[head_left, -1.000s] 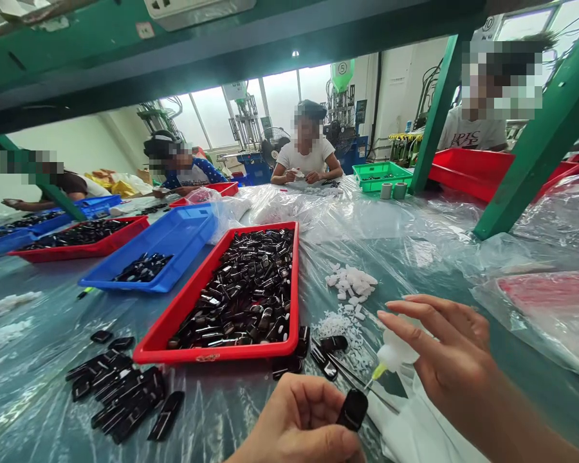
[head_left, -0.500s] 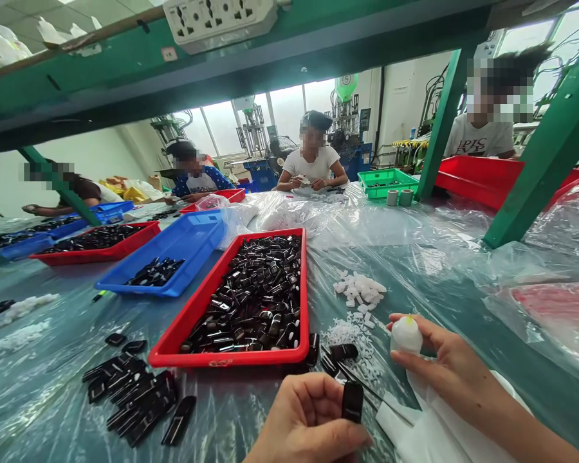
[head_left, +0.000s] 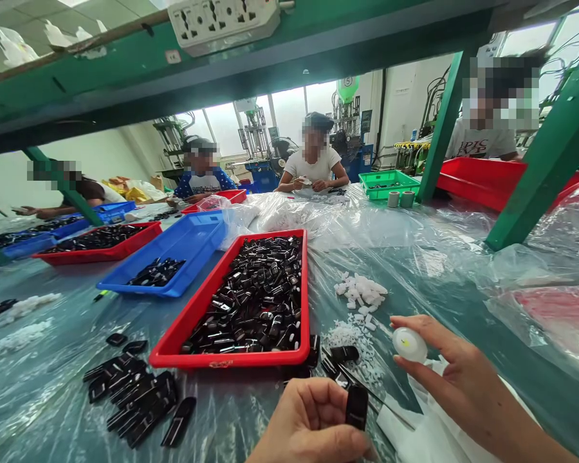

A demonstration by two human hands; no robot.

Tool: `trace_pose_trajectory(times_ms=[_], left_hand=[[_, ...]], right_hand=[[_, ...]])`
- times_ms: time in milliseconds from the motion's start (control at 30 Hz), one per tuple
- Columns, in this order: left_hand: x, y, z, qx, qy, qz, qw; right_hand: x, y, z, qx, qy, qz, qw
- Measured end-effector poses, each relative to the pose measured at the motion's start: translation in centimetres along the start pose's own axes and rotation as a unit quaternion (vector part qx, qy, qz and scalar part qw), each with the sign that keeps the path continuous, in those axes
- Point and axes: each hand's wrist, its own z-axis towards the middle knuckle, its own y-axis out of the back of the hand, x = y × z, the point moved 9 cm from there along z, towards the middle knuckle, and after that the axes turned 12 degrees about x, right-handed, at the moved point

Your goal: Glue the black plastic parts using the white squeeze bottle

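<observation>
Below the near right corner of the red tray (head_left: 231, 361), our left hand (head_left: 313, 415) pinches a black piece (head_left: 356, 407), glossy, slim and rounded at its upper end, between thumb and curled fingers. Further right of the tray, our right hand (head_left: 468, 379) grips a white bottle (head_left: 410, 345) between thumb and forefinger; we see it nearly end-on, round, milky and smooth, with a speck of yellow at its centre.

Under that hand, right of the tray's near end, we have a soft, creased white cloth (head_left: 427, 434) with a thin metal tool (head_left: 395, 411) lying partly over it. Left of the tray's near edge lies a heap (head_left: 142, 399) of flat, shiny black bars. Just beside the tray's right wall are fine white crumbs (head_left: 352, 337), then chunkier white chips (head_left: 359, 292).

The tray itself is smooth plastic, thickly filled with glossy parts (head_left: 251, 296). Everything sits on wrinkled clear sheeting (head_left: 429, 238). Left of the tray we see a blue tray (head_left: 207, 225), partly filled; beyond it, to the right, a green basket (head_left: 388, 183) and, straight behind, a co-worker in white (head_left: 313, 164).
</observation>
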Motion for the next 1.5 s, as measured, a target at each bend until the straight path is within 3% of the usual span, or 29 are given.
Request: trace_pose_trajectory(times_ms=[200,400,567,667,800,933,1500], left_hand=[[-0.1,0.0,0.3,0.001,-0.015,0.004,1.0],[0.1,1.0,0.0,-0.036,-0.014,0.053,0.998],[-0.5,0.7,0.0,-0.036,-0.035,0.109,0.993],[-1.8,1.1,-0.5,-0.087,-0.065,0.233,0.966],[-4.5,0.4,-1.6,-0.14,-0.129,0.441,0.877],[-5.4,-0.1,-2.1,-0.148,-0.167,0.508,0.832],[-5.5,-0.7,-2.2,-0.131,-0.196,0.537,0.81]], right_hand=[[0.8,0.3,-0.3,-0.03,0.054,-0.048,0.997],[2.9,0.4,-0.6,-0.037,0.12,-0.124,0.984],[3.8,0.2,-1.1,-0.034,0.163,-0.179,0.97],[3.4,-0.2,-1.5,-0.026,0.172,-0.213,0.961],[3.0,-0.1,-1.6,-0.027,0.161,-0.238,0.957],[3.2,0.1,-1.5,-0.04,0.158,-0.252,0.954],[3.6,0.1,-1.6,-0.042,0.158,-0.295,0.941]])
